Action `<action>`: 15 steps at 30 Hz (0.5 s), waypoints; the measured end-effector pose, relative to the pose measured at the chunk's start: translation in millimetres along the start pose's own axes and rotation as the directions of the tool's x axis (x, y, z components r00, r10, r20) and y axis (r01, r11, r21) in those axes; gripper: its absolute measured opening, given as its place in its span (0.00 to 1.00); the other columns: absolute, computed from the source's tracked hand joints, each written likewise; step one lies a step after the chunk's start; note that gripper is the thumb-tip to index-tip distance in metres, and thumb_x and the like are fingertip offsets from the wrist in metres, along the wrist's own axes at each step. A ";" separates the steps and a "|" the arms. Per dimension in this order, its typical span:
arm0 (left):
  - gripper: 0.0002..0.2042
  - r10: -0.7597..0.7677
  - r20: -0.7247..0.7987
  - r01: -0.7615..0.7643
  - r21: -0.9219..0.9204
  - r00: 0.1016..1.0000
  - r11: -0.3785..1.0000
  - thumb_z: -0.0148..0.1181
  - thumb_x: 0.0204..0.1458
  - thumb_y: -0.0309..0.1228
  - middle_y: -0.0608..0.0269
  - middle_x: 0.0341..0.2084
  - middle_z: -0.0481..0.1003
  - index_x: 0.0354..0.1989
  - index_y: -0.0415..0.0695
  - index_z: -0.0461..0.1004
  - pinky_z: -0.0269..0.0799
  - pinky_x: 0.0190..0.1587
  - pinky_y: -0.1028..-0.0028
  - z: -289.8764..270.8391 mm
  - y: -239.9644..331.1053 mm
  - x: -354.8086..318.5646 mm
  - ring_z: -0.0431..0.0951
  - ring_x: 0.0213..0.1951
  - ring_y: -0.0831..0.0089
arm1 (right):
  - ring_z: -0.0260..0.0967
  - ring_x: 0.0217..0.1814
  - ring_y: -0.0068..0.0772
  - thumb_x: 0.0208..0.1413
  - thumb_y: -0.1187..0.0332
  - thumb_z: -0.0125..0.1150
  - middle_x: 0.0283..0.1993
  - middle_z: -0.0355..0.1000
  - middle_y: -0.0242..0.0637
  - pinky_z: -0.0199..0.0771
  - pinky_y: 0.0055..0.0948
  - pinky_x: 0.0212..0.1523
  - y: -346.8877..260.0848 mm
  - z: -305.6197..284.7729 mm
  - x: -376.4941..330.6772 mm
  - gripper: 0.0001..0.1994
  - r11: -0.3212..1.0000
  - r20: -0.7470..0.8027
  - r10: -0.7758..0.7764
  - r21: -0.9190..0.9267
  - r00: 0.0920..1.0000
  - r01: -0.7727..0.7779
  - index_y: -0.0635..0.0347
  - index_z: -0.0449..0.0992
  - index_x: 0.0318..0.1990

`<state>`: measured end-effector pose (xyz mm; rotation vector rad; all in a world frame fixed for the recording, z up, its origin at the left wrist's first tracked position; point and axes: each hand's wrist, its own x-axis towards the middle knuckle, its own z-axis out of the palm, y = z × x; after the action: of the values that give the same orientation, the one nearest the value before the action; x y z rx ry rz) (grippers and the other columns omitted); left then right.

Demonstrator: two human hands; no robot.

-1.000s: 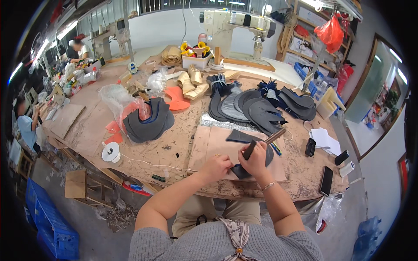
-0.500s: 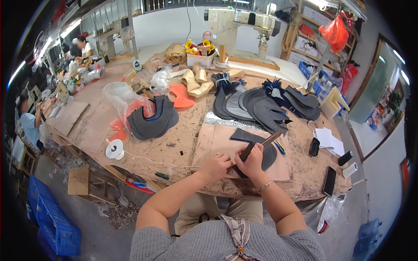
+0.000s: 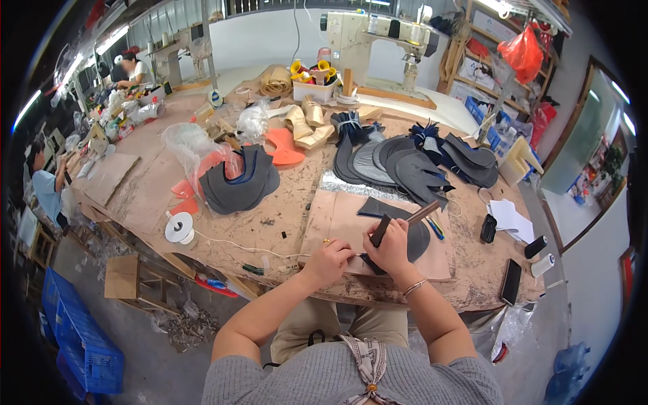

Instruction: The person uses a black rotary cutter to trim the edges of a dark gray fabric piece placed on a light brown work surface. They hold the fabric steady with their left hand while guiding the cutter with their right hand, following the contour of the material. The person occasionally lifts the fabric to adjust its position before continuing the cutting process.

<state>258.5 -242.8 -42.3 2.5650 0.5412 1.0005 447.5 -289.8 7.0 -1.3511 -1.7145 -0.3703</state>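
My right hand [image 3: 388,248] is closed round a hammer with a dark head [image 3: 381,230] and a brown handle [image 3: 423,211] slanting up to the right. Beneath it lies a dark grey curved shoe-upper piece [image 3: 418,237] on a pale work board [image 3: 324,223]. My left hand [image 3: 330,262] sits just left of the right, fingertips pinched at the near end of the piece. A thin white cord [image 3: 250,245] runs from a white spool [image 3: 179,228] into the left hand; its course under the fingers is hidden.
Stacks of dark grey pieces [image 3: 405,165] lie beyond the board, another stack [image 3: 236,185] to the left. A blue-and-yellow pen [image 3: 437,228] is right of my hand. A phone [image 3: 511,281] and thread spools [image 3: 542,264] are near the right edge. A sewing machine [image 3: 378,40] stands behind.
The hammer head has tipped more upright, and its handle end has shifted slightly up and right. Both hands stay almost where they were, with the left fingers still pinched.
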 end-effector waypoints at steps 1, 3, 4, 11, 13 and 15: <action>0.11 -0.019 -0.010 0.019 -0.007 1.000 1.000 0.59 0.45 0.19 0.59 0.38 0.76 0.38 0.41 0.80 0.74 0.47 0.62 0.4 -0.5 -2.0 0.76 0.42 0.58 | 0.68 0.31 0.35 0.41 0.72 0.69 0.25 0.71 0.27 0.60 0.37 0.44 -1.7 -0.8 3.2 0.08 1.000 0.010 -0.025 -0.004 1.000 0.025 0.52 0.73 0.26; 0.10 -0.038 -0.045 0.037 -0.029 0.998 0.999 0.59 0.45 0.19 0.59 0.38 0.76 0.37 0.41 0.80 0.73 0.47 0.62 3.9 -0.6 -3.8 0.76 0.42 0.58 | 0.68 0.32 0.35 0.42 0.71 0.69 0.25 0.71 0.27 0.59 0.37 0.45 -10.3 -6.7 10.0 0.08 1.000 -0.033 -0.016 0.016 0.999 0.016 0.52 0.73 0.26; 0.10 -0.053 -0.063 0.050 -0.044 0.997 0.998 0.59 0.45 0.19 0.59 0.38 0.76 0.37 0.41 0.80 0.73 0.48 0.62 6.0 0.2 -5.5 0.76 0.42 0.58 | 0.68 0.32 0.35 0.42 0.71 0.69 0.25 0.71 0.27 0.59 0.37 0.45 -17.7 -13.2 12.9 0.07 0.999 -0.078 0.022 0.043 0.997 -0.018 0.52 0.73 0.26; 0.08 -0.024 -0.063 0.025 0.014 0.998 1.000 0.61 0.46 0.21 0.59 0.38 0.76 0.35 0.42 0.80 0.73 0.48 0.62 4.4 3.5 -0.7 0.76 0.43 0.58 | 0.69 0.33 0.39 0.42 0.72 0.69 0.25 0.72 0.29 0.60 0.40 0.47 -5.7 5.2 -4.3 0.08 1.000 -0.029 0.008 -0.001 1.000 -0.008 0.54 0.73 0.25; 0.10 -0.068 -0.071 0.067 -0.017 0.995 0.998 0.61 0.46 0.20 0.59 0.38 0.76 0.37 0.42 0.80 0.73 0.48 0.63 3.7 3.8 -5.3 0.77 0.42 0.58 | 0.68 0.32 0.36 0.42 0.70 0.69 0.24 0.70 0.29 0.58 0.39 0.46 -11.7 -6.8 10.0 0.08 0.996 -0.048 -0.084 -0.033 0.995 0.082 0.52 0.73 0.25; 0.10 -0.054 -0.099 0.055 -0.001 0.994 0.999 0.60 0.45 0.20 0.59 0.38 0.76 0.37 0.42 0.80 0.73 0.48 0.62 3.7 1.0 -3.2 0.77 0.42 0.58 | 0.67 0.31 0.36 0.41 0.71 0.70 0.23 0.69 0.28 0.58 0.39 0.46 -26.4 -18.0 21.5 0.09 0.998 -0.256 0.025 0.058 0.966 -0.010 0.51 0.72 0.24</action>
<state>259.2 -245.7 -46.3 2.4980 0.6352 1.1133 432.1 -298.4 41.2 -1.2195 -1.4868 -0.4624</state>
